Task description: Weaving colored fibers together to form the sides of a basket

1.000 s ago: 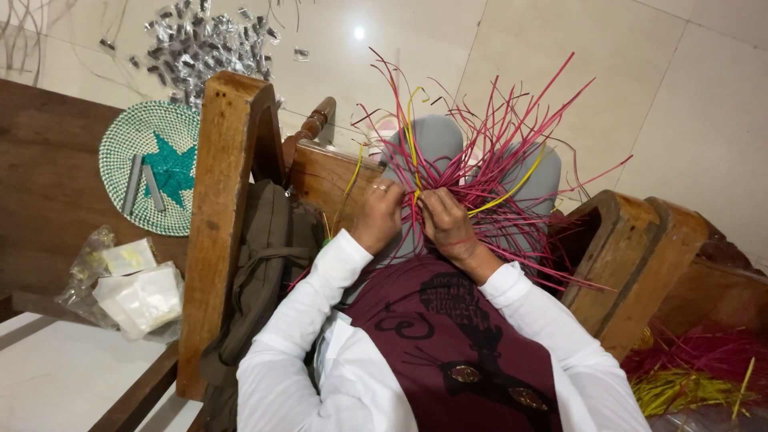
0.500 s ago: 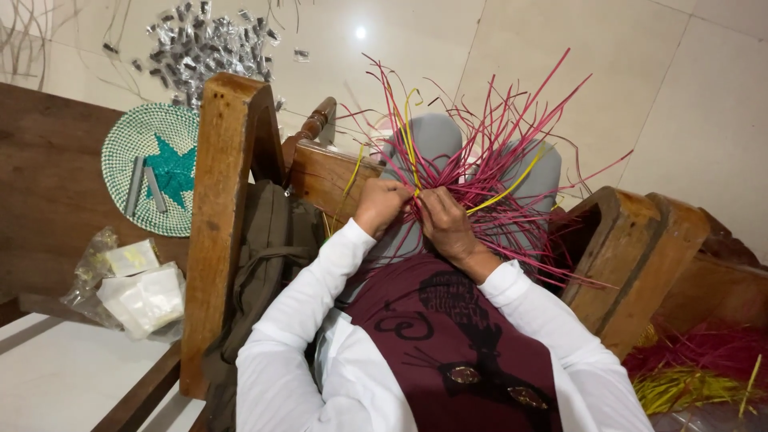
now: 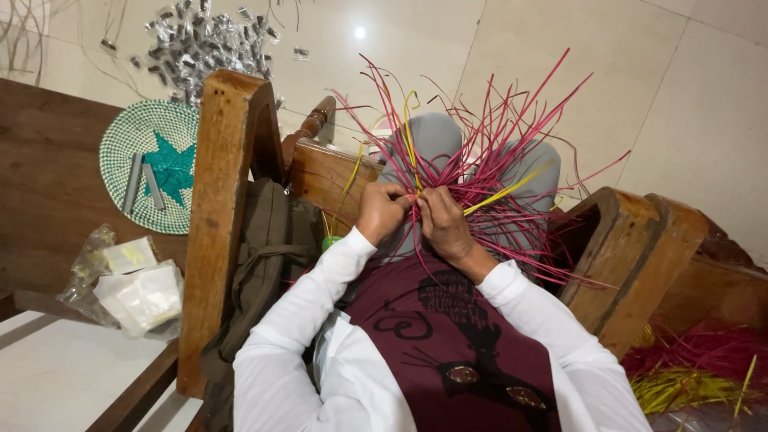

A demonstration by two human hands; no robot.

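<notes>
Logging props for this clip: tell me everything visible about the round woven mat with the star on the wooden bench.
The round woven mat is a flat disc of coiled green and white weave with a teal star at its centre. It looks like plastic or dyed fibre, and finished. It lies flat on the dark wooden bench, left of the chair's wooden armrest, which hides its right edge. Two grey flat strips lie across it. Clear plastic bags sit just below it. Neither hand touches it.

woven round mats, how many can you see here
1. The round woven mat, green and white with a teal star, lies on the dark wooden surface at left, two grey strips resting on it. The wooden armrest covers its right edge; others may be hidden.
</notes>
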